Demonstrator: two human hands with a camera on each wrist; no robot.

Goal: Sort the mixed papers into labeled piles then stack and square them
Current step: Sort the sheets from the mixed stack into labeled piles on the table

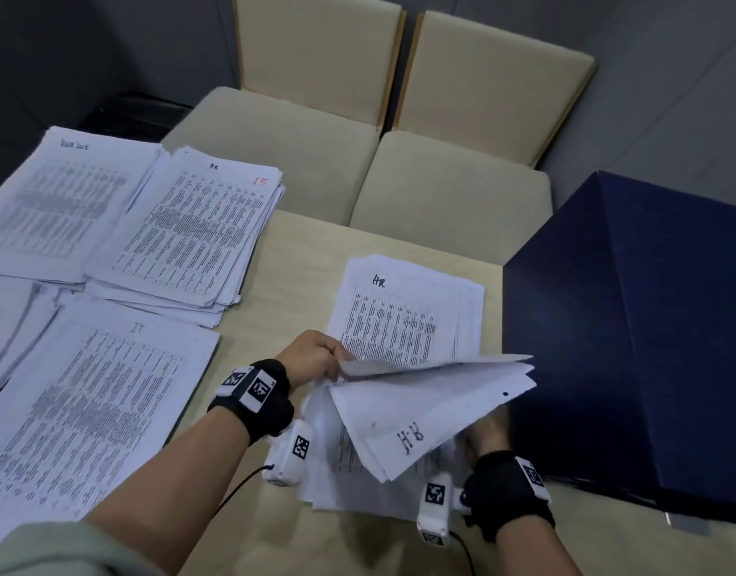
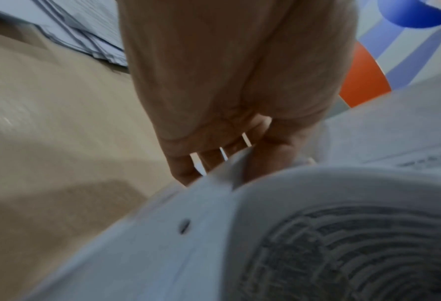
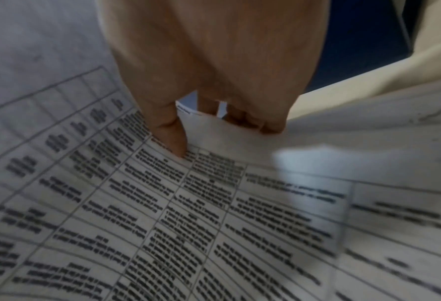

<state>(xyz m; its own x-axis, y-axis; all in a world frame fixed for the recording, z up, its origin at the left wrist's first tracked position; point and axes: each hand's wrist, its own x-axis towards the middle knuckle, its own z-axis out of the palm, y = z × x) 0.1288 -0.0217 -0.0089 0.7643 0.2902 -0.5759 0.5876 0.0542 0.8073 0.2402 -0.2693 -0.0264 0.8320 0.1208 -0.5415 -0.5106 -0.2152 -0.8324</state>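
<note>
Between both hands I hold up a loose bundle of printed sheets (image 1: 432,409), its underside marked "HR". My left hand (image 1: 335,363) pinches the bundle's left edge; in the left wrist view its fingers (image 2: 188,171) curl behind the paper (image 2: 162,234). My right hand (image 1: 484,432) is partly hidden under the bundle's right side. In the right wrist view the thumb (image 3: 171,134) presses on a printed table sheet (image 3: 188,213), with the fingers behind it. Under the hands lie more mixed sheets (image 1: 341,480). An "HR" pile (image 1: 407,309) lies just beyond.
An "IT" pile (image 1: 100,401) lies at the near left on the wooden table (image 1: 299,264). A thick pile with a red "15" (image 1: 196,230) and another pile (image 1: 54,201) sit behind it. A dark blue box (image 1: 632,326) stands close on the right. Beige chairs (image 1: 449,180) are beyond the table.
</note>
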